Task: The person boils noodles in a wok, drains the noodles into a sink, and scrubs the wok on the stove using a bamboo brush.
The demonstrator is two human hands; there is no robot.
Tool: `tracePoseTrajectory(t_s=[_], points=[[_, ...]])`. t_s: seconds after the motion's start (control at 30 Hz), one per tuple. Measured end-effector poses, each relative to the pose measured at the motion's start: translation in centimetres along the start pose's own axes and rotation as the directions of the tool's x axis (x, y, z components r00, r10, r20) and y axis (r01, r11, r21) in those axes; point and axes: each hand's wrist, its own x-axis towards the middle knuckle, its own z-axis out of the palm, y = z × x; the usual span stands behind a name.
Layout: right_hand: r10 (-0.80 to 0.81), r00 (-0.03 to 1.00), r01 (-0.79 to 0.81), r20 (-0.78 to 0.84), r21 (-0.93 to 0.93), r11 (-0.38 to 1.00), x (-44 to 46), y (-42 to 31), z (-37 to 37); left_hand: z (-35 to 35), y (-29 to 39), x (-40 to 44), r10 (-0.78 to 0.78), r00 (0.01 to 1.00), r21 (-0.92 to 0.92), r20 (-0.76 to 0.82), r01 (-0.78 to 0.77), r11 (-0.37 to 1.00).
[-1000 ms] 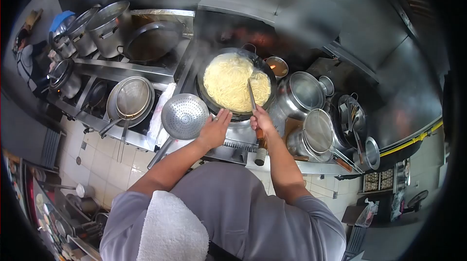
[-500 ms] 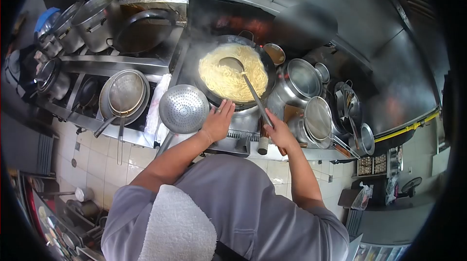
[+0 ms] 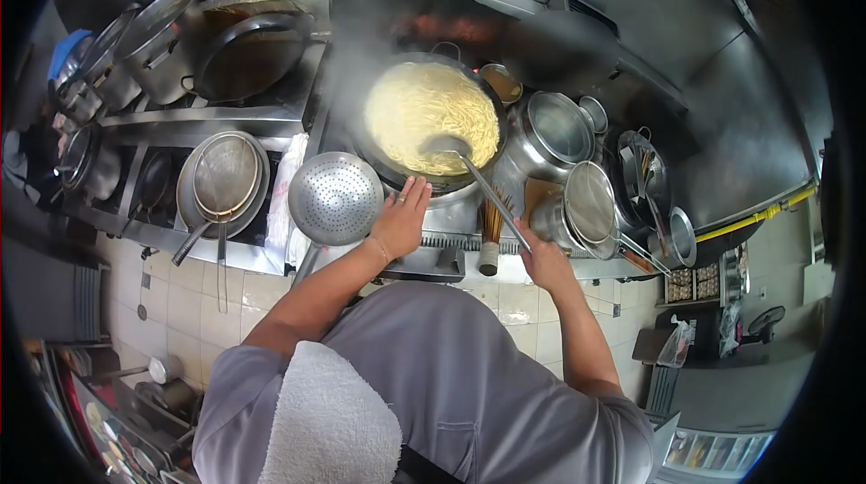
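Observation:
A dark wok (image 3: 502, 128) full of pale noodles (image 3: 424, 110) steams in front of me. My right hand (image 3: 544, 254) is wrapped round the handle of a long metal ladle (image 3: 492, 200), whose bowl rests among the noodles at the wok's near right part. Flat and with its fingers stretched forward, my left hand (image 3: 401, 218) lies by the wok's near rim, holding nothing I can see. Beside it on the left is a perforated strainer (image 3: 336, 199). A bamboo brush (image 3: 492, 236) lies between the wok and my right hand.
Tall pots (image 3: 162, 51) and a second wok (image 3: 248, 64) stand back left, above mesh strainers (image 3: 225, 175). On the right are a metal pot (image 3: 559, 128), another mesh strainer (image 3: 589, 202) and a pan with utensils (image 3: 642, 168). Part of another person (image 3: 23, 155) shows far left.
The ladle's bowl first came into view at the wok's upper middle, then moved down and right. My right hand shifted right and slightly down. My left hand stayed by the rim.

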Motion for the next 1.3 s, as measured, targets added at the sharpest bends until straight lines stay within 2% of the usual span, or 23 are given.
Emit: tracePoseTrajectory(t_s=[0.07,0.3,0.5,0.57,0.6,0.67,0.77,0.8,0.87,1.3], points=[[0.046,0.999,-0.049,-0.03,-0.11,0.993,1.4,0.5,1.0,-0.3,0.2,0.0,-0.008,1.0,0.01,0.023,0.007,1.0],[0.074,0.994,-0.086,-0.076,-0.167,0.982,5.8,0.8,2.3,-0.4,0.2,-0.1,-0.031,0.997,-0.005,0.066,0.032,0.999],[0.091,0.993,-0.094,-0.08,-0.035,0.995,10.6,-1.1,5.0,-0.4,-0.2,-0.4,-0.045,0.998,0.009,0.047,0.044,0.999],[0.063,0.987,-0.049,-0.15,0.092,0.995,11.8,-1.6,6.6,0.0,-0.2,-0.4,-0.043,0.999,0.002,0.026,0.043,0.999],[0.064,0.986,-0.05,-0.151,0.095,0.994,12.3,-1.9,7.3,0.1,-0.2,-0.4,-0.041,0.999,0.005,0.028,0.041,0.999],[-0.031,0.97,0.102,-0.24,0.289,0.952,13.4,-2.5,8.8,0.4,-0.3,-0.5,-0.032,0.999,0.03,-0.005,0.033,0.999],[-0.08,0.955,0.191,-0.286,0.384,0.904,14.9,-3.2,10.4,0.3,-0.7,-0.2,-0.044,0.999,0.004,0.001,0.044,0.999],[-0.072,0.956,0.185,-0.286,0.391,0.902,14.8,-3.7,10.4,0.3,-0.7,-0.3,-0.039,0.999,0.005,0.009,0.039,0.999],[-0.015,0.986,0.086,-0.164,0.432,0.898,14.0,-5.2,9.6,0.3,-0.8,-0.2,-0.042,0.999,-0.009,0.004,0.042,0.999],[-0.055,0.995,0.081,-0.082,0.349,0.933,8.6,-6.8,7.4,-1.5,-1.1,-0.3,-0.076,0.993,0.017,0.089,0.075,0.997]])
